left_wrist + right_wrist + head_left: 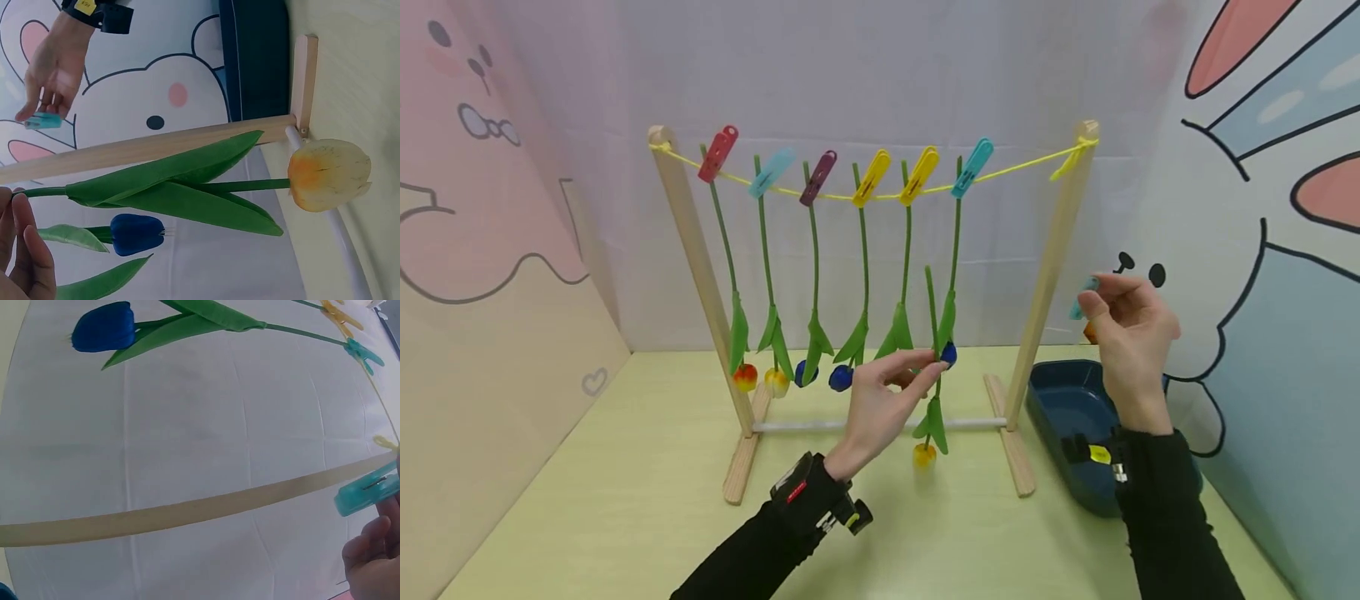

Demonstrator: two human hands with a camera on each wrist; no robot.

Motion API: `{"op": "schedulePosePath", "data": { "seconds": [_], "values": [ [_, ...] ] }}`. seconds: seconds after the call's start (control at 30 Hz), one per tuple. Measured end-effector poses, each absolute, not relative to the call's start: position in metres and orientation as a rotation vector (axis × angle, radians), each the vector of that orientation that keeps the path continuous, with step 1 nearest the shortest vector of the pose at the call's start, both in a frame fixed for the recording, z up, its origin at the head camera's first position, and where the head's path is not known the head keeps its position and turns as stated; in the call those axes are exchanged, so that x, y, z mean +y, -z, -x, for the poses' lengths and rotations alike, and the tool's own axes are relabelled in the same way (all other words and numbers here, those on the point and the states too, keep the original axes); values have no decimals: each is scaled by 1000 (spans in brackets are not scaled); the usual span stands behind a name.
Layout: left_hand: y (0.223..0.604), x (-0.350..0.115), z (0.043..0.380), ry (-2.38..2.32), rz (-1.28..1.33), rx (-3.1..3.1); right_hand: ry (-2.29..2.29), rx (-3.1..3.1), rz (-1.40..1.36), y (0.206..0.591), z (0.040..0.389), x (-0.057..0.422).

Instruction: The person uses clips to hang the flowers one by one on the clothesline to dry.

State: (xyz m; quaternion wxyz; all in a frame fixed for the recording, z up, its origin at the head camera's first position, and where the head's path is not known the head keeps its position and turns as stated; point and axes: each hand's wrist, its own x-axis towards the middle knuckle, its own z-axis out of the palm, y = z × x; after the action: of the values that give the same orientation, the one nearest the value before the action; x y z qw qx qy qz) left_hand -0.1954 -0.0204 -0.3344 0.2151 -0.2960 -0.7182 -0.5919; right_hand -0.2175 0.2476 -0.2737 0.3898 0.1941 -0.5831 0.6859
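Observation:
My left hand (891, 396) pinches the green stem of a yellow tulip (924, 455), whose bloom hangs downward in front of the rack. In the left wrist view that pale yellow-orange bloom (329, 175) and its long leaves show close up. At the right, my right hand (1131, 325) holds a light teal clothespin (1084, 298) between thumb and fingers, outside the rack's right post. Several tulips hang upside down from a yellow string (1018, 172), each under a clothespin. A teal-blue clothespin (972, 167) is the rightmost on the string, with a blue tulip (949, 355) below it.
The wooden rack (1051, 275) stands on the pale yellow-green table (647, 467), with a white bar (805, 427) low between its feet. A dark blue basin (1063, 375) sits to the right, partly behind my right forearm. Cartoon-printed panels flank both sides.

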Motion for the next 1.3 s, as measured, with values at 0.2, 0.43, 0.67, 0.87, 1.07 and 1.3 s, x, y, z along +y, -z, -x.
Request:
{"op": "schedulePosePath", "data": {
  "seconds": [0.2, 0.43, 0.67, 0.87, 1.07, 1.3],
  "values": [
    [322, -18, 203, 1686, 825, -2037, -1609, -1494, -549, 238, 224, 240],
    [304, -5, 210, 1740, 887, -2054, -1614, -1384, -601, 200, 238, 234],
    [281, 13, 220, 1719, 915, -2057, -1693, -1285, -692, 175, 253, 224],
    [262, 24, 228, 1660, 928, -2041, -1736, -1212, -671, 150, 263, 214],
    [245, 33, 236, 1636, 882, -2056, -1751, -1183, -615, 131, 270, 205],
    [232, 44, 243, 1583, 834, -2080, -1715, -1219, -601, 124, 273, 199]
  ]
}}
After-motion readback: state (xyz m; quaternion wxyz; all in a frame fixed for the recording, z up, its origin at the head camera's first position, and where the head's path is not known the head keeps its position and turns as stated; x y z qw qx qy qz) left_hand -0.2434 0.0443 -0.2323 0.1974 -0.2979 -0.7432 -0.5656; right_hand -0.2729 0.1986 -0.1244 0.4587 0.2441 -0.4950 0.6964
